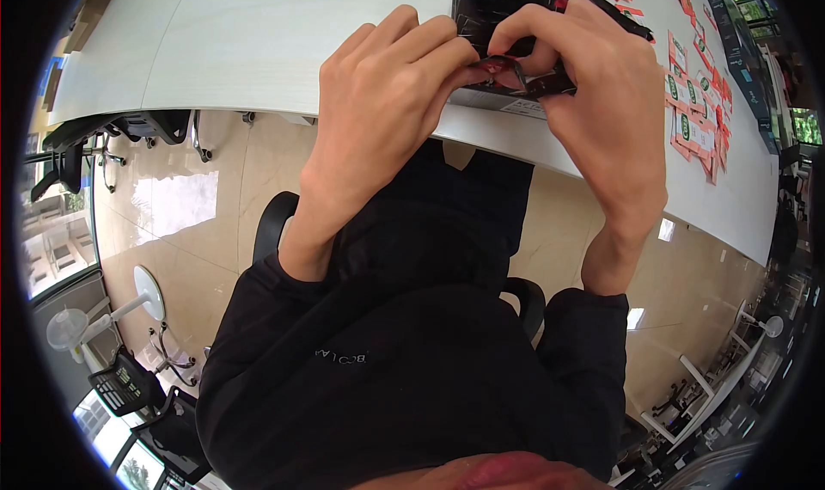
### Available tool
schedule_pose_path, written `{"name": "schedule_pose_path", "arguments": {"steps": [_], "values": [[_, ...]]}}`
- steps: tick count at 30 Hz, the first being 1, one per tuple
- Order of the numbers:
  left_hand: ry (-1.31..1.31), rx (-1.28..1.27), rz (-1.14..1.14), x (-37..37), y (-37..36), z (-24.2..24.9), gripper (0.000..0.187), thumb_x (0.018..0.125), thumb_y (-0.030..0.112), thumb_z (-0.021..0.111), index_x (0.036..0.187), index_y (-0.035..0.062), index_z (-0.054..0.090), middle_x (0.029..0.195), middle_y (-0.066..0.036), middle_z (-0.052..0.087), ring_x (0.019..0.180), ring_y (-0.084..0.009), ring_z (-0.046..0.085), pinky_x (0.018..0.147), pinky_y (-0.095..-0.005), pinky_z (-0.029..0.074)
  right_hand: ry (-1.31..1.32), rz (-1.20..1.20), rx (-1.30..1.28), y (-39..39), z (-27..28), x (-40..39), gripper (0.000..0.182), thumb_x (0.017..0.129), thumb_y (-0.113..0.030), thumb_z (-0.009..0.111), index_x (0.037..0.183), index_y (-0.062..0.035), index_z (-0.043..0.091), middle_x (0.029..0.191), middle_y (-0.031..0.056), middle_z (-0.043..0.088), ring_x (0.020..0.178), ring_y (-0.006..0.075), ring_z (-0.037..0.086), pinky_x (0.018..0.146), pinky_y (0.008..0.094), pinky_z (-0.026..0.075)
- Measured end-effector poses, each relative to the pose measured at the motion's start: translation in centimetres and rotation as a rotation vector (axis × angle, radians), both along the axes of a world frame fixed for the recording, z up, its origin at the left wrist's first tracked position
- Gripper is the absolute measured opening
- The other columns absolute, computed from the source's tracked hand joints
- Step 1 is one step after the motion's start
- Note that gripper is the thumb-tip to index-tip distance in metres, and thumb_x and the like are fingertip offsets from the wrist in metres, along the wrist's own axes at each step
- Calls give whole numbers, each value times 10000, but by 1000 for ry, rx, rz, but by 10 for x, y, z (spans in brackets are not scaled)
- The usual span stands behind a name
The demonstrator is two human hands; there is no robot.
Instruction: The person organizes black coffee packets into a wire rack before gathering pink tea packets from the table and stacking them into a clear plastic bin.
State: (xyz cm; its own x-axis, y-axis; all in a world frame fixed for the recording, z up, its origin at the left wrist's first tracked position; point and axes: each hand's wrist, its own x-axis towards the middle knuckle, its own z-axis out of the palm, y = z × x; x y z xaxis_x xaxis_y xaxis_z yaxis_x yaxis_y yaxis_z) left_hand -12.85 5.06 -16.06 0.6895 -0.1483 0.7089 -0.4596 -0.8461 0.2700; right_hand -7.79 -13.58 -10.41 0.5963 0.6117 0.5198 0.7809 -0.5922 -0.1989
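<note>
A small black packet with a dark red, shiny part [507,70] is between my hands at the table's front edge. My left hand [378,90] is closed, its thumb and forefinger pinching the packet's left side. On the other side my right hand [606,86] curls its fingers round the packet's right end; its fingertips are partly hidden. Just behind and below them stands an open box [488,101] with a printed label on its front. Several black packets [481,4] stand packed in it, partly covered by my hands.
Many red and white packets with green logos [694,131] lie scattered on the white table [258,43] to the right. A long dark box [746,73] borders the far right edge. Office chairs [159,127] stand on the tiled floor at left.
</note>
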Motion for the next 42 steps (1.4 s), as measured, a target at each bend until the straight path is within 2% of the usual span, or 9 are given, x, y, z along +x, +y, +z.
{"name": "schedule_pose_path", "arguments": {"steps": [8,13,15,16,19,23,30,37,42], "values": [[53,33,22,-3,-4,6,144,762,102,811,838,59,697,715,-16,566,636,-203,521,598,-335,422,25,20,-45,-1,2,-1,313,661,38,770,905,-157,746,639,-20,550,667,181,556,610,335,396],[62,-160,-18,-8,2,-7,195,718,204,835,860,120,731,712,19,562,692,-180,541,603,-319,414,-135,86,41,-12,0,-4,279,623,23,837,857,-113,770,709,-36,676,667,152,522,642,278,388],[76,-291,-102,-13,10,-16,567,539,267,947,1048,117,748,825,-8,587,858,-209,553,713,-344,441,-87,94,162,-21,3,-9,296,633,53,842,882,-87,765,735,-16,687,666,132,521,621,261,387],[84,-294,-100,-14,10,-17,567,539,267,947,1048,117,748,825,-8,587,858,-209,553,713,-344,441,-19,86,287,-27,2,-13,314,642,83,846,907,-61,760,761,4,699,664,112,520,600,243,386],[49,-394,-87,-4,6,-15,1250,351,399,1023,1431,43,504,1350,-107,566,1232,-277,546,982,-411,458,-94,-18,624,-50,10,-14,305,732,89,856,995,6,727,885,60,729,717,79,578,592,210,422],[173,-478,-303,29,-6,-21,1233,443,343,1028,1478,47,426,1430,-149,530,1358,-351,498,1151,-459,392,-118,-202,803,-64,16,-7,286,838,3,835,1087,37,699,939,74,721,758,96,623,674,213,492],[112,-280,-192,22,-5,-23,991,483,260,1013,1344,72,561,1364,-92,587,1304,-324,484,1094,-420,422,-37,-310,633,-53,28,14,168,882,-99,822,999,-26,726,859,-9,703,734,54,619,611,195,476],[112,-300,-230,10,2,-24,884,474,246,1006,1247,70,615,1219,-48,691,1237,-294,522,1052,-414,410,35,-134,122,-13,44,31,234,877,-86,799,1073,9,712,883,48,754,585,99,653,567,233,486],[61,-268,-234,-5,5,-28,839,496,280,1002,1214,72,623,1211,-56,708,1168,-264,552,1014,-383,363,-47,101,76,3,39,42,210,849,-12,782,1049,-8,720,873,65,749,596,153,698,574,262,513]]}}
